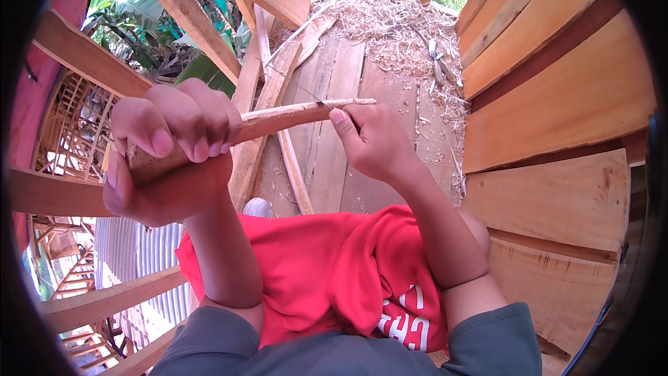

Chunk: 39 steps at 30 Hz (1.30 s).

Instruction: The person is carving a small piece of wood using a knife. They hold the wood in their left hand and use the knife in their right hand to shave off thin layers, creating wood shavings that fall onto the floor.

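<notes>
My left hand is raised close on the left, its fingers wrapped round the thick end of a long wooden stick. The stick reaches to the right and narrows to a pale, whittled tip. There my right hand is closed, its thumb against the stick near the tip. From that hand a thin dark line, like a knife blade seen edge-on, crosses the stick and runs away to the upper left. Its handle is hidden in my fingers. A red cloth with white lettering covers my lap.
Curly wood shavings lie over the far part of the plank floor. Loose wooden boards lean and lie beyond my left hand. A boarded wall stands on the right, and wooden rails run along the left.
</notes>
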Each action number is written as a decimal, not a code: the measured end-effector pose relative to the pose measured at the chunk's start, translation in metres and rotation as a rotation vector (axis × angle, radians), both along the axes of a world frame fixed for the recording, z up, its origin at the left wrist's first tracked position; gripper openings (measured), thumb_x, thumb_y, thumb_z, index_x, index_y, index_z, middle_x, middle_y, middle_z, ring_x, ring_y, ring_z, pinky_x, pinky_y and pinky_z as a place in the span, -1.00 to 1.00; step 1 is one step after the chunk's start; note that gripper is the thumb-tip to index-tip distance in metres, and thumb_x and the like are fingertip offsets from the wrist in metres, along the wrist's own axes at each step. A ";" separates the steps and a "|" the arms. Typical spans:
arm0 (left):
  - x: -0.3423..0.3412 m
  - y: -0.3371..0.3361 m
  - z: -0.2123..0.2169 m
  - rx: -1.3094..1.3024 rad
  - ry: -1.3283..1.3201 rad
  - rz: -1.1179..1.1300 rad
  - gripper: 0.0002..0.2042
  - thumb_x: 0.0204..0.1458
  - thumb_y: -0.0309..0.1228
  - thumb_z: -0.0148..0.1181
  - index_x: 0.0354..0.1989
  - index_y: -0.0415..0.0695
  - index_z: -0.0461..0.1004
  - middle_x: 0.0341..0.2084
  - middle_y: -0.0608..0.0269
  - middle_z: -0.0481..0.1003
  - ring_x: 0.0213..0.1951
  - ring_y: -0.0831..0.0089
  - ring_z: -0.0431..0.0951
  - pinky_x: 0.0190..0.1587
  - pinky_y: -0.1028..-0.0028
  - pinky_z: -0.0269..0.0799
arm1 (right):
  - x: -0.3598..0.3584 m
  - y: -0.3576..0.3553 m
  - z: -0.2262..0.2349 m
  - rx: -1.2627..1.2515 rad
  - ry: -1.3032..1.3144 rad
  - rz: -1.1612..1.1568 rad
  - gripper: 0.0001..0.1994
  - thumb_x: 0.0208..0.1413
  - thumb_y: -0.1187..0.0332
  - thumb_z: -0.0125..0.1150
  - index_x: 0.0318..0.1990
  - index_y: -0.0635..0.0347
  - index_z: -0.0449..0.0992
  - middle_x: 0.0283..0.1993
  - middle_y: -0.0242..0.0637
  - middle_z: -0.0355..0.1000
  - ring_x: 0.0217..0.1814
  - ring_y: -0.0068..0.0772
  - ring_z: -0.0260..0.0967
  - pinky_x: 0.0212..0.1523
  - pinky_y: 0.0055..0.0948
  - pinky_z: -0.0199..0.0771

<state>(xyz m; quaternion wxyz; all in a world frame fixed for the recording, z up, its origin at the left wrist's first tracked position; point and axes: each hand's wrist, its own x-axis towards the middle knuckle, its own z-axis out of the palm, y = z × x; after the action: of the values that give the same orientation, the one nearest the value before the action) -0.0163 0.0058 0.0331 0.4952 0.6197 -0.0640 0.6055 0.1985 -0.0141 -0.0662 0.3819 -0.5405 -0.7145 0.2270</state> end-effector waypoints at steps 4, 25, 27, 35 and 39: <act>0.004 0.000 0.008 0.003 0.012 -0.006 -0.67 0.13 -0.05 -0.19 -0.35 -0.08 0.31 -0.58 0.23 0.30 -0.55 0.44 0.22 -0.53 0.44 0.20 | 0.040 0.020 -0.032 -0.401 -0.051 -0.142 -0.61 0.24 0.21 -0.03 -0.50 0.37 0.46 -0.58 0.07 0.36 -0.53 0.07 0.35 -0.47 -0.11 0.24; 0.006 0.002 0.013 0.200 0.135 -0.164 -0.76 0.09 -0.20 -0.08 -0.53 0.00 0.40 -0.71 0.38 0.44 -0.71 0.57 0.35 -0.68 0.56 0.38 | 0.024 -0.011 0.009 -0.200 -0.124 0.115 -0.64 0.23 0.15 -0.04 -0.42 0.25 0.52 -0.59 -0.03 0.39 -0.47 0.05 0.40 -0.38 -0.06 0.33; 0.008 0.004 0.011 0.162 0.102 -0.136 -0.77 0.07 -0.20 -0.03 -0.55 0.01 0.40 -0.71 0.39 0.44 -0.73 0.56 0.34 -0.67 0.55 0.38 | 0.041 0.006 -0.015 -0.265 -0.106 0.064 -0.62 0.22 0.14 -0.04 -0.45 0.26 0.50 -0.59 -0.01 0.38 -0.47 0.07 0.40 -0.37 -0.05 0.33; 0.009 0.006 0.011 0.147 0.071 -0.251 -0.74 0.03 -0.24 0.07 -0.67 -0.03 0.41 -0.73 0.33 0.47 -0.75 0.54 0.37 -0.71 0.54 0.33 | 0.043 0.000 -0.018 -0.303 -0.203 0.043 -0.62 0.21 0.13 -0.02 -0.49 0.25 0.50 -0.58 0.00 0.40 -0.43 0.09 0.41 -0.35 -0.02 0.33; 0.008 0.009 0.015 0.214 0.115 -0.400 -0.77 0.02 -0.30 0.08 -0.63 -0.08 0.48 -0.72 0.28 0.48 -0.74 0.50 0.39 -0.72 0.51 0.31 | 0.038 -0.008 -0.011 -0.152 -0.278 0.115 -0.61 0.21 0.13 -0.03 -0.49 0.23 0.52 -0.56 0.01 0.42 -0.42 0.08 0.43 -0.36 -0.04 0.35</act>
<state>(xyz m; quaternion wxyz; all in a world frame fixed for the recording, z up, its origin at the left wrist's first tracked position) -0.0079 0.0146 0.0483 0.5398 0.6771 -0.2209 0.4488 0.2367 -0.0219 -0.0773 0.2236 -0.5523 -0.7710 0.2250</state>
